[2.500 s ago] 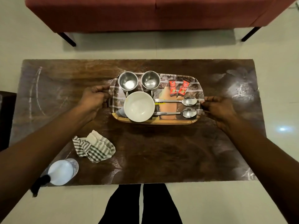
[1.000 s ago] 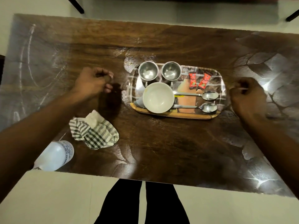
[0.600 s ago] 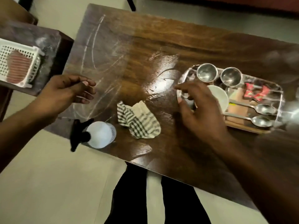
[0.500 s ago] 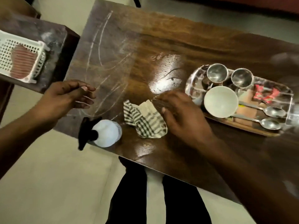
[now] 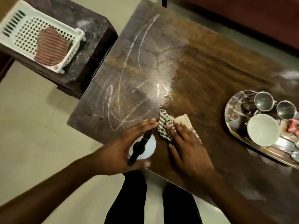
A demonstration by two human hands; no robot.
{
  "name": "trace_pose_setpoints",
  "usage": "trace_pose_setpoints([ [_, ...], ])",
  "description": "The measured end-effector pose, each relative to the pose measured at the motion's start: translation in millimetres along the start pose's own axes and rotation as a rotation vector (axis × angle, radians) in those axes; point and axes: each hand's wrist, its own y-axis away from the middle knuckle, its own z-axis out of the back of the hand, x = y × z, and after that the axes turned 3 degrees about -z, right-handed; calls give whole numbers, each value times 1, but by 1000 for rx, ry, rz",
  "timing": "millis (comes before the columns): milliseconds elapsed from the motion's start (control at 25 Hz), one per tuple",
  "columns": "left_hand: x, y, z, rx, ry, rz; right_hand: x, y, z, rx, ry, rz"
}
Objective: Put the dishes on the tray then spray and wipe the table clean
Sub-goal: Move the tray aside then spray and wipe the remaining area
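Note:
My left hand [image 5: 119, 152] is cupped around the white spray bottle [image 5: 149, 147] with its black trigger head, near the table's front edge; the fingers are straight and the thumb lies below the bottle. Just to its right, my right hand [image 5: 186, 146] lies flat on the striped cloth [image 5: 164, 125], covering its near half. The shiny tray [image 5: 227, 115] sits at the right and holds a white bowl [image 5: 263, 130], two steel cups [image 5: 264, 101], red sachets [image 5: 293, 128] and spoons, partly cut off by the frame. White streaks mark the wooden table [image 5: 202, 70].
A dark side table [image 5: 92, 46] stands off the table's left end and carries a white plastic basket [image 5: 32, 31]. A red sofa [image 5: 242, 18] runs along the far side. My legs [image 5: 129, 199] are at the near edge.
Both hands let go of the tray and my view swung left. My left hand came down around the spray bottle. My right hand crossed from the tray onto the cloth.

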Motion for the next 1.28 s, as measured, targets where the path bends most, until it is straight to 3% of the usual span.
trace_pose_setpoints([
  [120, -4, -21, -17, -208, 39, -101, 8, 6, -10, -4, 2, -49],
  [360, 1, -41, 10, -380, 300, -51, 17, -17, 8, 17, 76, -108],
  [600, 19, -107, 86, -557, 241, -18, 1, -97, 32, -68, 17, -183],
  [1000, -4, -223, 125, -461, 158, 307, -32, -186, 82, -169, -60, -295],
  [1280, 19, -227, 149, -464, 175, 398, -102, -267, 129, -307, -98, -514],
])
